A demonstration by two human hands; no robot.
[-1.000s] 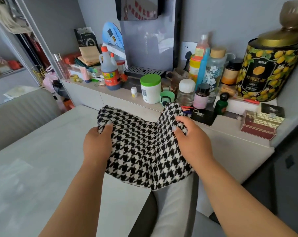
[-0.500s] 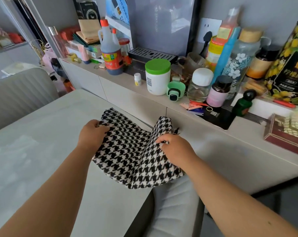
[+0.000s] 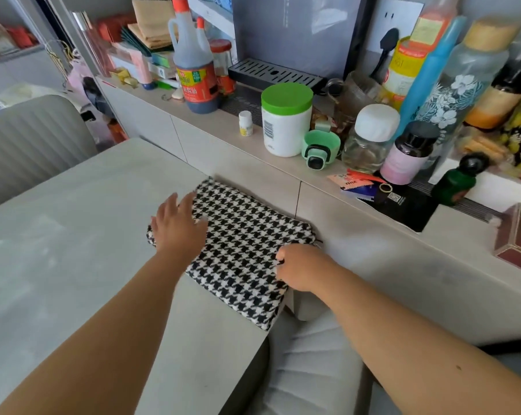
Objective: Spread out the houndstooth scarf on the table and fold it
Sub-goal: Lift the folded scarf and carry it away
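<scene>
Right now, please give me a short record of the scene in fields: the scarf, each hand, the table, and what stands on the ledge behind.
scarf: houndstooth scarf, folded into a compact rectangle, lying flat at the table's near corner
left hand: left hand, fingers straight, resting on the scarf's left edge
right hand: right hand, fingers curled, gripping the scarf's right edge
table: pale table
ledge behind: green-lidded white jar, dark sauce bottle, small white-capped glass jar

head cam | single view | looks forward-down, close over pale grey table [image 3: 73, 235] corner | cluttered beige counter [image 3: 358, 235] behind | edges probably wide-angle warped
</scene>
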